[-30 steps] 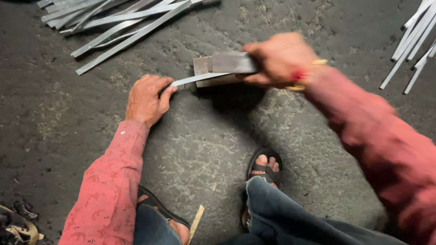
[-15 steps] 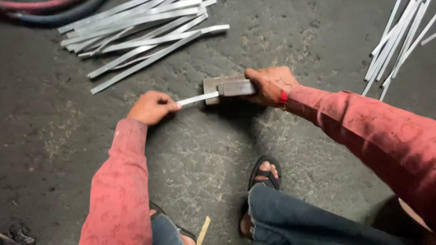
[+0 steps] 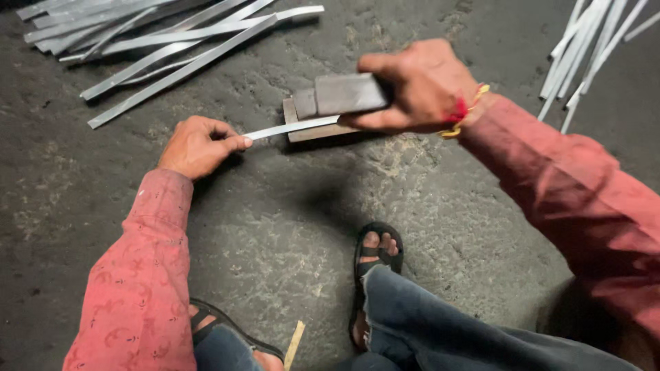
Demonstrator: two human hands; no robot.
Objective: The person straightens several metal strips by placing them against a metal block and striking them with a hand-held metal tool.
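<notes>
Left hand [image 3: 196, 145] pinches metal strip [image 3: 292, 128] | right hand [image 3: 419, 86] grips metal block [image 3: 344, 94]

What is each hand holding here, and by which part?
Left hand pinches the metal strip at its near end. Right hand grips the grey block by its right end.

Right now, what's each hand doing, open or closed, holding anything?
Left hand: closed, pinching the end of a thin flat metal strip.
Right hand: closed around a grey rectangular metal block, above the strip.
</notes>
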